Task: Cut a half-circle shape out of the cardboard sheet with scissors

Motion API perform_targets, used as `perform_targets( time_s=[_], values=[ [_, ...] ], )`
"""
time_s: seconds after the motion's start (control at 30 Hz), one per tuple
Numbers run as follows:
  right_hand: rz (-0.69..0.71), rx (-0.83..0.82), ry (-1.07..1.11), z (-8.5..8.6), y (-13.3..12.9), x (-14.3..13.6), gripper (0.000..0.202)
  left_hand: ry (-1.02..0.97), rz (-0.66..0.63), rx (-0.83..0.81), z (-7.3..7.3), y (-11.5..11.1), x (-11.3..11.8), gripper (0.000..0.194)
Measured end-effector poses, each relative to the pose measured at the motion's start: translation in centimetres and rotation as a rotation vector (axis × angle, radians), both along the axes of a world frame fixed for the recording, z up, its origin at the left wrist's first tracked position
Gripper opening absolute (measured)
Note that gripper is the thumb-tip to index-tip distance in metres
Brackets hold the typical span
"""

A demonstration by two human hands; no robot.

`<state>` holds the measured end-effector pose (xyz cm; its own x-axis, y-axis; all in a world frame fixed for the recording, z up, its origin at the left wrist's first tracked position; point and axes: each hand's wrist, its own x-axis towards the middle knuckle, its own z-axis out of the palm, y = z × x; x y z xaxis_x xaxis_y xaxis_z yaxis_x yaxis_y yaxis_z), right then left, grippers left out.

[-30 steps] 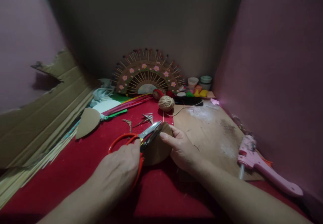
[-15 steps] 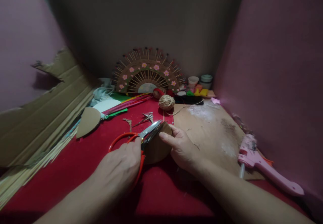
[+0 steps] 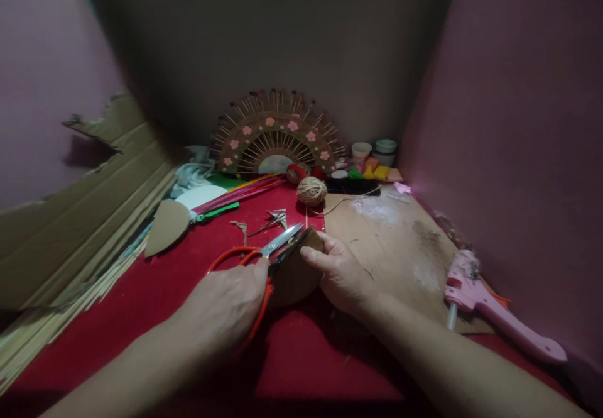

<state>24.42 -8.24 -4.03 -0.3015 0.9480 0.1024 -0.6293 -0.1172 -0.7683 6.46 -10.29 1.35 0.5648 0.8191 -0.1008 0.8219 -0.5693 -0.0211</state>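
Note:
My left hand [image 3: 238, 295] is closed round the red handles of a pair of scissors [image 3: 279, 242], whose blades point up and to the right. One blade lies along the upper left edge of a rounded brown cardboard piece [image 3: 296, 276]. My right hand [image 3: 336, 270] pinches that piece at its right side, thumb on top and fingers partly hidden behind it. Small cardboard scraps [image 3: 277, 218] lie on the red cloth just beyond the scissors. A half-round cardboard piece [image 3: 167, 228] rests farther left.
A decorated fan [image 3: 271, 130] stands against the back wall, with a ball of twine [image 3: 311, 191] before it. A pink glue gun [image 3: 494, 308] lies on a board [image 3: 396, 248] at the right. Thin sticks [image 3: 80, 311] and corrugated cardboard [image 3: 85, 217] line the left side.
My left hand and the scissors have shifted slightly right, and the blades look a little closer together. The right hand and the cardboard piece have barely moved.

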Motion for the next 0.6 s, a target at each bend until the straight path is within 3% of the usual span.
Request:
perform_targets(
  time_s=[0.2, 0.33, 0.47, 0.6],
  values=[
    [-0.001, 0.012, 0.003, -0.2, 0.0, 0.1, 0.019, 0.166, 0.037, -0.030, 0.9, -0.6, 0.9, 0.032],
    [0.000, 0.010, 0.002, -0.2, 0.0, 0.0, 0.021, 0.247, -0.010, -0.031, 0.5, -0.5, 0.5, 0.032],
    [0.009, 0.008, -0.038, -0.3, -0.2, -0.1, 0.020, 0.046, 0.000, -0.043, -0.3, 0.1, -0.2, 0.031],
    [0.030, 0.005, -0.045, -0.5, -0.6, -0.3, 0.017, -0.031, 0.002, -0.096, 0.1, 0.3, 0.0, 0.027]
  ],
)
